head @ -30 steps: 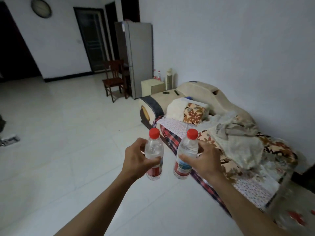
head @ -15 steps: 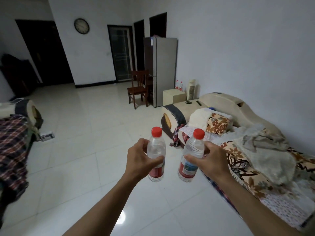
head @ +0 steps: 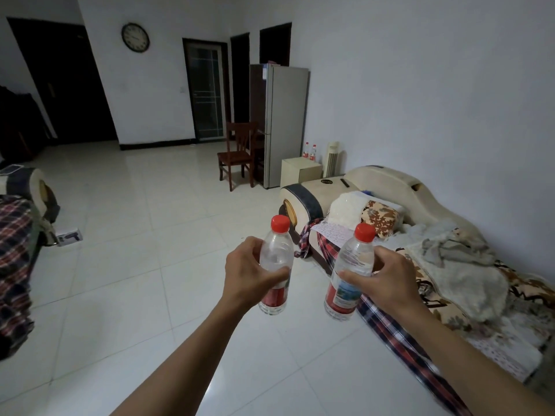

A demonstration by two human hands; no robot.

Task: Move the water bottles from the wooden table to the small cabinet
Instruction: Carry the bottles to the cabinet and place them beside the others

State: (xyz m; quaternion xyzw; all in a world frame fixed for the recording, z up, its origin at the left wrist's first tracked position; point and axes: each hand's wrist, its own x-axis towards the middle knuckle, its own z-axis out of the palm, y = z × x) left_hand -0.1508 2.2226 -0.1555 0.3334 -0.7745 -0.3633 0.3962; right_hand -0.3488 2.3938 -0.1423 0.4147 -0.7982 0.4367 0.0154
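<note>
My left hand (head: 249,276) grips a clear water bottle (head: 276,253) with a red cap and red label, held upright over the floor. My right hand (head: 387,282) grips a second clear bottle (head: 350,265) with a red cap, tilted slightly. Far ahead, the small cream cabinet (head: 300,169) stands beside the fridge, against the right wall. Two more red-capped bottles (head: 310,151) stand on its top at the back. The wooden table is out of view.
A sofa (head: 390,187) covered with blankets and cushions runs along the right wall. A grey fridge (head: 283,124) and a wooden chair (head: 237,154) stand left of the cabinet, a white fan heater (head: 332,159) to its right. Another sofa arm (head: 33,187) sits at left. White tiled floor lies between.
The view has swung left and moved forward through the room, so the cabinet and fridge appear nearer. Both hands still hold their bottles in front of me.
</note>
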